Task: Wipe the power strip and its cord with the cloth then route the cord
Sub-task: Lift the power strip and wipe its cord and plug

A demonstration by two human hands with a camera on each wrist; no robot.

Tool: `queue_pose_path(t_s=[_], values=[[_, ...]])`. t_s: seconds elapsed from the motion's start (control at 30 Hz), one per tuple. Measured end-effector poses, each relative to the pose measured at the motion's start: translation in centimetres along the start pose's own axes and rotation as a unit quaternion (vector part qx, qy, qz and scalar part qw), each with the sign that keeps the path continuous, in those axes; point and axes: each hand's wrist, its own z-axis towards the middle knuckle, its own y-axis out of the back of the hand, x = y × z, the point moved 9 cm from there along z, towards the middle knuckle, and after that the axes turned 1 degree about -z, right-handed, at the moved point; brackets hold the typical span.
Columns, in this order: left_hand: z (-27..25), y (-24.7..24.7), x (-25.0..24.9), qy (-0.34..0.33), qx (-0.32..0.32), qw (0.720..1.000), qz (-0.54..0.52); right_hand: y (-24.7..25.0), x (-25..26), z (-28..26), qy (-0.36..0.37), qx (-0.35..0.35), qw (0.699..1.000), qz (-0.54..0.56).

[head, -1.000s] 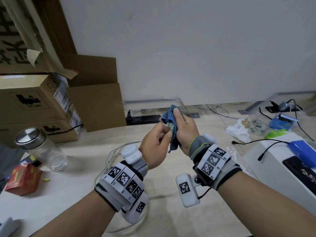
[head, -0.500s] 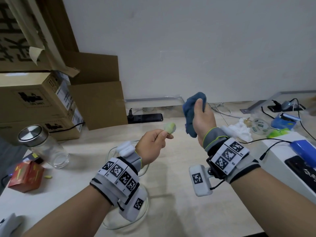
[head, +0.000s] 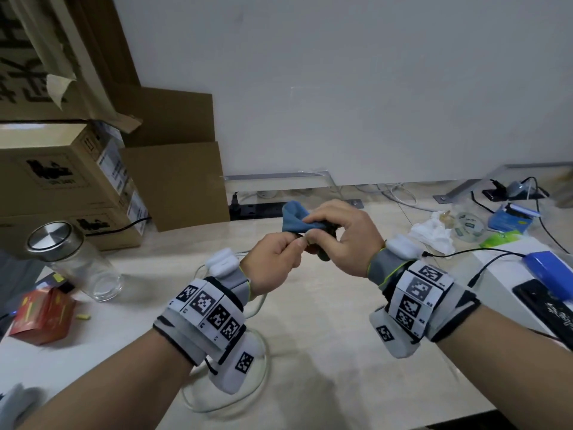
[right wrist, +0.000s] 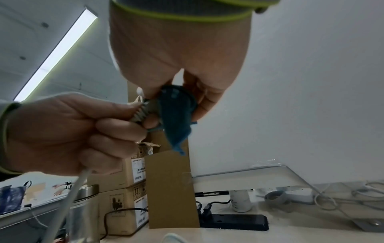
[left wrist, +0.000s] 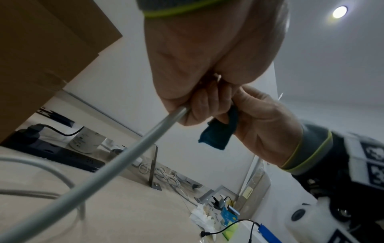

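Observation:
My left hand (head: 296, 245) pinches the plug end of a pale grey cord (left wrist: 124, 159) above the middle of the table. The plug's ribbed collar (right wrist: 141, 113) shows between the fingers in the right wrist view. My right hand (head: 313, 228) grips a blue cloth (head: 294, 218) and holds it folded over the plug tip, which is hidden. A corner of the cloth (left wrist: 218, 133) hangs below the right palm. The cord (head: 260, 377) runs down from the left hand and lies in loose loops under my left wrist.
A black power strip (head: 257, 209) lies along the back wall. Cardboard boxes (head: 62, 181) are stacked at the left, with a glass jar (head: 74, 262) and a red box (head: 43, 315) in front. At the right are crumpled tissue (head: 434, 234), cables and a white device (head: 502, 274).
Half a second ago the hands were apart, the right one raised with the cloth. Now they have come together again and the cloth covers the plug end.

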Motion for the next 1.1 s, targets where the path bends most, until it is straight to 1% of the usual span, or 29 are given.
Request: queue_pose_path(t_s=[0.07,0.13,0.2,0.23,0.27,0.33,0.4,0.43,0.5,0.57,0.67,0.7,0.77,0.8,0.83,0.87,0.9,0.93,0.97,1.0,1.03,1.07,1.1], values=[[-0.3,-0.1,-0.2,0.005,0.035,0.999,-0.024,-0.1,0.6,0.0,0.013,0.017,1.000,0.020],[-0.7,-0.6,-0.4,0.017,0.073,0.995,-0.058,-0.8,1.0,-0.1,0.008,0.051,0.997,0.058],[-0.9,-1.0,-0.7,0.031,0.104,0.989,-0.101,-2.1,0.8,-0.3,-0.039,0.087,0.988,0.119],[-0.9,-1.1,-0.7,0.040,0.109,0.987,-0.114,-2.7,0.7,-0.5,-0.059,0.098,0.985,0.127],[-0.8,-1.0,-0.6,0.048,0.107,0.986,-0.122,-3.1,0.5,-0.7,-0.068,0.095,0.987,0.111],[-0.7,-1.0,-0.6,0.058,0.094,0.985,-0.132,-3.2,0.4,-0.6,-0.052,0.057,0.996,0.033],[-0.7,-1.2,-0.7,0.064,0.078,0.985,-0.137,-2.7,0.0,-0.5,-0.054,-0.011,0.998,-0.015],[-0.5,-1.2,-0.8,0.063,0.066,0.986,-0.140,-2.4,-0.4,-0.4,-0.076,-0.043,0.996,-0.013],[-0.3,-1.2,-0.9,0.060,0.044,0.986,-0.152,-2.2,-1.7,-0.6,-0.157,-0.082,0.984,0.034],[-0.4,-1.4,-0.8,0.061,0.039,0.982,-0.173,-2.5,-2.8,-1.0,-0.239,-0.114,0.956,0.129],[-0.6,-2.0,-0.7,0.059,0.046,0.978,-0.194,-2.4,-3.7,-1.1,-0.325,-0.190,0.895,0.238],[-0.6,-2.0,-0.6,0.060,0.043,0.977,-0.199,-2.2,-4.4,-1.1,-0.358,-0.220,0.864,0.278],[-0.4,-2.0,-0.4,0.058,0.030,0.977,-0.203,-1.5,-6.0,-1.2,-0.418,-0.282,0.785,0.360],[-0.4,-1.9,-0.2,0.055,0.017,0.978,-0.202,-0.8,-6.7,-1.3,-0.437,-0.314,0.749,0.388],[-0.4,-1.5,-0.1,0.048,0.000,0.980,-0.195,0.1,-7.2,-1.4,-0.448,-0.340,0.718,0.409],[-0.5,-1.1,0.0,0.039,-0.021,0.983,-0.179,0.7,-7.9,-1.4,-0.453,-0.354,0.697,0.429],[-0.5,-0.5,0.0,0.027,-0.045,0.987,-0.155,1.2,-8.1,-1.4,-0.455,-0.354,0.685,0.446],[-0.5,0.1,-0.1,0.013,-0.068,0.989,-0.128,1.4,-8.3,-1.2,-0.451,-0.342,0.684,0.460],[-0.4,0.5,-0.1,-0.001,-0.087,0.990,-0.106,1.3,-8.2,-0.9,-0.443,-0.316,0.691,0.475],[-0.4,0.7,-0.1,-0.010,-0.102,0.990,-0.094,0.6,-8.0,-0.7,-0.432,-0.276,0.697,0.502],[-0.3,0.9,-0.1,-0.014,-0.113,0.990,-0.088,-0.5,-7.2,-0.4,-0.410,-0.222,0.699,0.542],[-0.2,0.9,-0.1,-0.016,-0.122,0.989,-0.085,-1.6,-6.1,-0.1,-0.374,-0.161,0.725,0.556],[-0.2,0.9,-0.2,-0.017,-0.129,0.988,-0.080,-2.2,-5.1,-0.1,-0.326,-0.109,0.797,0.497]])
